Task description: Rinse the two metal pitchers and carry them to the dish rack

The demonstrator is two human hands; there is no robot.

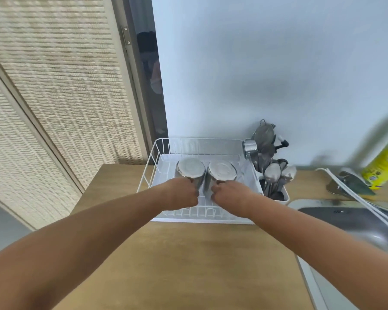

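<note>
Two metal pitchers stand upside down side by side inside the white wire dish rack point(148, 166), round bases facing up. My left hand point(181, 193) is closed on the near side of the left pitcher point(190, 168). My right hand point(231, 196) is closed on the near side of the right pitcher point(222, 170). The fingers and both handles are hidden behind my hands. Whether the pitchers rest on the rack floor cannot be told.
A cutlery holder point(276, 182) full of spoons and utensils hangs on the rack's right side. A steel sink point(354, 222) with a tap point(347, 180) lies at the right. A yellow bottle point(383, 166) stands behind it. A wooden counter point(177, 265) spreads below; a folding screen point(54, 97) stands left.
</note>
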